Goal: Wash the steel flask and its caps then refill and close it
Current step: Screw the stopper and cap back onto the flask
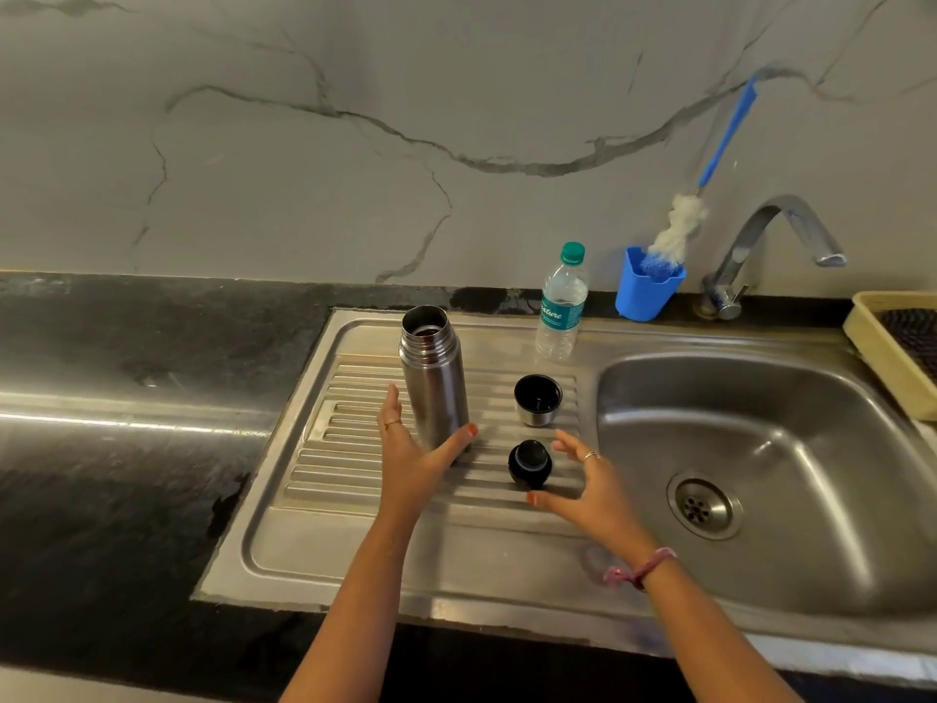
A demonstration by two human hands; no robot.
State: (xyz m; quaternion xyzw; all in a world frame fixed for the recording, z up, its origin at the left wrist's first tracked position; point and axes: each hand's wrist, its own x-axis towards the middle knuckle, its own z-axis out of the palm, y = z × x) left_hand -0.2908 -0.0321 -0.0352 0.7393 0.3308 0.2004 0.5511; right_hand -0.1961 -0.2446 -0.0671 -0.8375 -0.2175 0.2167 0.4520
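The uncapped cylindrical steel flask point(435, 378) is standing upright on the ribbed steel drainboard point(355, 479), with the left hand point(413, 456) spreading open around its base — thumb touching its front. The right hand point(590, 492) is hovering open beside the round black inner stopper point(530, 464); the steel cup cap point(537, 399) is sitting just behind.

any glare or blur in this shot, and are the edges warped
Head view: a bright glare streak lies on the dark counter, sheen on the sink basin; the steel flask is sharp, both hands slightly soft; the counter's back edge bows, wide-angle distortion.
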